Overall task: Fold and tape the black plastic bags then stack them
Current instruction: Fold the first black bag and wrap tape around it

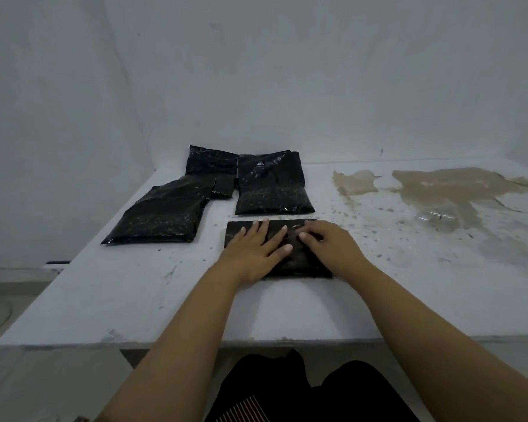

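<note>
A folded black plastic bag lies flat on the white table right in front of me. My left hand presses on its left half with fingers spread straight. My right hand rests on its right half, fingers bent down onto the plastic near the middle. Behind it lies another black bag. A larger black bag sits to the left. At the back, more black bags overlap against the wall.
The table's right half has large brownish patches of peeled paint and a small clear glossy item. A white wall stands close behind the table. The near table edge runs just above my lap.
</note>
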A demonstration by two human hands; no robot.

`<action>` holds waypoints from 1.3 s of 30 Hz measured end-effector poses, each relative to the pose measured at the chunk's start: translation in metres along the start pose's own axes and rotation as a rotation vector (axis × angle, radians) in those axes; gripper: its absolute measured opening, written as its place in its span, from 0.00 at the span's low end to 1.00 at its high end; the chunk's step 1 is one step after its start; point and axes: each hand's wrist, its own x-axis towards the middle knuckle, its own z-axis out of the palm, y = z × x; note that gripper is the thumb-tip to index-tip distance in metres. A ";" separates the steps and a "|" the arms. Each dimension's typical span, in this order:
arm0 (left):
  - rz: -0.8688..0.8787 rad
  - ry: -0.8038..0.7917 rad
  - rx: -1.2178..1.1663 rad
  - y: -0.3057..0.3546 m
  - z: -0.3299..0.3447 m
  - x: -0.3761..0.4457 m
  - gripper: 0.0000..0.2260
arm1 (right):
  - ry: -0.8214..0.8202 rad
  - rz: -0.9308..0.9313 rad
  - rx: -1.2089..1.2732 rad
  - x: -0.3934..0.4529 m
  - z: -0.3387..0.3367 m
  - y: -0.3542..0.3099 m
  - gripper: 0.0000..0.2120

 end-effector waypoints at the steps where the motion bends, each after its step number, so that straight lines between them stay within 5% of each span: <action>1: -0.005 -0.020 0.043 0.001 0.001 -0.001 0.29 | 0.058 0.089 0.053 0.002 0.000 0.002 0.12; 6: 0.009 -0.020 0.141 0.002 0.003 -0.008 0.43 | 0.119 0.442 0.425 0.014 0.008 0.009 0.22; 12: 0.002 0.037 0.114 0.003 0.006 -0.013 0.45 | 0.140 0.577 0.464 0.029 0.010 0.017 0.20; 18: 0.149 0.168 -0.026 0.020 0.003 -0.009 0.42 | 0.119 0.550 0.419 0.031 0.008 0.017 0.18; 27: 0.084 0.186 0.073 0.028 0.024 -0.006 0.40 | 0.106 0.524 0.299 0.027 -0.002 0.011 0.15; 33: 0.073 0.237 0.067 0.030 0.026 -0.009 0.40 | 0.200 0.494 0.252 0.016 -0.002 0.010 0.09; 39: 0.071 0.262 0.052 0.036 0.024 0.000 0.41 | 0.407 0.507 0.121 0.010 -0.028 0.025 0.16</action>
